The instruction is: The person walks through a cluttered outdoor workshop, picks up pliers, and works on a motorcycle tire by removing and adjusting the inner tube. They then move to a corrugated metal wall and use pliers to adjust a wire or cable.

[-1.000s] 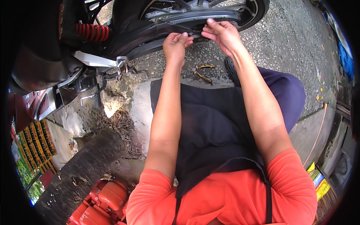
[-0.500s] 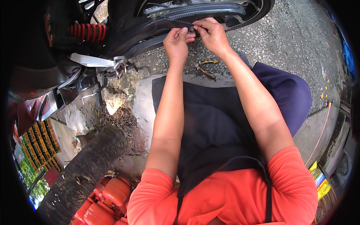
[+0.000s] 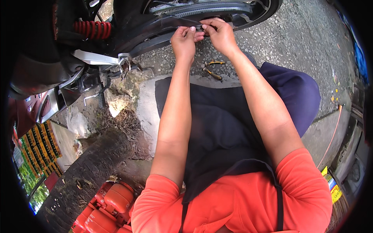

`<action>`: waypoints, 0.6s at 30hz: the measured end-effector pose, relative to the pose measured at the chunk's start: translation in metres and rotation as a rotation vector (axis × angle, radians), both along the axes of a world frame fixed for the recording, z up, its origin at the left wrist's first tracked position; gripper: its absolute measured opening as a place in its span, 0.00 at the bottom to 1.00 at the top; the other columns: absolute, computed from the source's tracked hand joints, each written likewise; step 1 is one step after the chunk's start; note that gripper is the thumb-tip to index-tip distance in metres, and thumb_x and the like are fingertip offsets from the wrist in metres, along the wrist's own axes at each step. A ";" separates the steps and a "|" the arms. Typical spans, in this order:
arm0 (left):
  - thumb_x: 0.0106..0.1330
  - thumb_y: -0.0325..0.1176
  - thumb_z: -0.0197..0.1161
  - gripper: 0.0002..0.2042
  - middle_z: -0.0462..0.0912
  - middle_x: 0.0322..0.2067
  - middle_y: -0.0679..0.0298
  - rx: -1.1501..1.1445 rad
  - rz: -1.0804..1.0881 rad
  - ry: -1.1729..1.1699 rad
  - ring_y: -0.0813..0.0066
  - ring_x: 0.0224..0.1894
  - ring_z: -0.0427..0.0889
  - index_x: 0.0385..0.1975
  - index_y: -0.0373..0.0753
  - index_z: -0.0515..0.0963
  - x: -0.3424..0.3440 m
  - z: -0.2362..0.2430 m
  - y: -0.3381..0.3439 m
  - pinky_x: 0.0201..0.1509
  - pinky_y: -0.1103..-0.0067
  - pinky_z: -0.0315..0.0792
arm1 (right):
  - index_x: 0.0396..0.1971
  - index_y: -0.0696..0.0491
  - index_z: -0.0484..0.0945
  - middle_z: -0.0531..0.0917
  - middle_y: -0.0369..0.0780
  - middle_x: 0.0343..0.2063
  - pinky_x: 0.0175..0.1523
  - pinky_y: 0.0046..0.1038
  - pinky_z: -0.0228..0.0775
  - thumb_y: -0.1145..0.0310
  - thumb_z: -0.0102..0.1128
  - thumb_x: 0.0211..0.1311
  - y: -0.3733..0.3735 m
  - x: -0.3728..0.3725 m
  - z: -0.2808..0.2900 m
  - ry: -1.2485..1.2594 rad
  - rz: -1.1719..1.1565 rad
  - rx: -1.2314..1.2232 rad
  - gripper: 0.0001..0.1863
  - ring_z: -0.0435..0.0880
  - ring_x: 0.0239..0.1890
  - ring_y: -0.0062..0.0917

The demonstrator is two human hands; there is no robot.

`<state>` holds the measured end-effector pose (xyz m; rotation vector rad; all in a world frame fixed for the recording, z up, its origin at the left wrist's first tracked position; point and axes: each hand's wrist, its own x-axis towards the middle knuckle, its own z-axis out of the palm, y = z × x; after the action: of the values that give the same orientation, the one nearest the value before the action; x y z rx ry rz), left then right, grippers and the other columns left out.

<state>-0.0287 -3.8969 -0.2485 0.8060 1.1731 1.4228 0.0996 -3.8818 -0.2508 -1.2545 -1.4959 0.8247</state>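
My left hand [image 3: 183, 43] is held up under the lower side of a motorcycle's swingarm [image 3: 143, 31], its thumb and forefinger pinched together. Just to its right, my right hand [image 3: 222, 37] also pinches, with its fingertips almost meeting the left ones. A thin dark strip [image 3: 182, 19] slants down toward the right fingertips. What lies between the left fingers is too small to make out. Close beyond both hands is the rear wheel [image 3: 268, 9]. Pliers [image 3: 212, 70] with yellow-and-black handles lie spread on the gravel below the hands.
A silver footrest bracket [image 3: 95, 57] and a red shock spring [image 3: 92, 30] are on the motorcycle at left. A tree trunk [image 3: 87, 171] stands at lower left beside red plastic containers [image 3: 112, 206]. An L-shaped metal key [image 3: 90, 98] lies near the stone.
Both hands stay pinched close together at the same spot, with only slight finger shifts. The whole view has moved a little.
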 end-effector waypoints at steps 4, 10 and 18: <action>0.68 0.22 0.54 0.04 0.80 0.31 0.55 -0.012 -0.005 0.019 0.69 0.29 0.85 0.35 0.27 0.72 -0.001 -0.001 0.001 0.30 0.81 0.81 | 0.41 0.56 0.83 0.83 0.38 0.32 0.41 0.21 0.77 0.77 0.57 0.63 -0.003 0.003 -0.003 0.220 0.021 -0.168 0.09 0.82 0.33 0.20; 0.69 0.23 0.54 0.04 0.80 0.31 0.55 -0.012 -0.020 0.012 0.69 0.29 0.85 0.35 0.27 0.72 -0.003 0.000 0.000 0.30 0.81 0.81 | 0.41 0.56 0.82 0.84 0.41 0.33 0.41 0.25 0.77 0.76 0.59 0.61 0.002 0.003 0.007 -0.178 0.000 0.129 0.10 0.85 0.34 0.27; 0.69 0.22 0.54 0.03 0.80 0.32 0.55 -0.034 -0.007 -0.014 0.68 0.30 0.85 0.34 0.30 0.72 0.000 0.000 -0.001 0.31 0.80 0.81 | 0.37 0.55 0.82 0.83 0.42 0.36 0.43 0.31 0.75 0.75 0.59 0.60 -0.005 -0.004 0.011 -0.250 -0.067 0.254 0.07 0.83 0.38 0.38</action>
<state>-0.0287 -3.8976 -0.2485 0.7741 1.1796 1.3976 0.0958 -3.8867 -0.2398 -1.2408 -1.6874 0.4278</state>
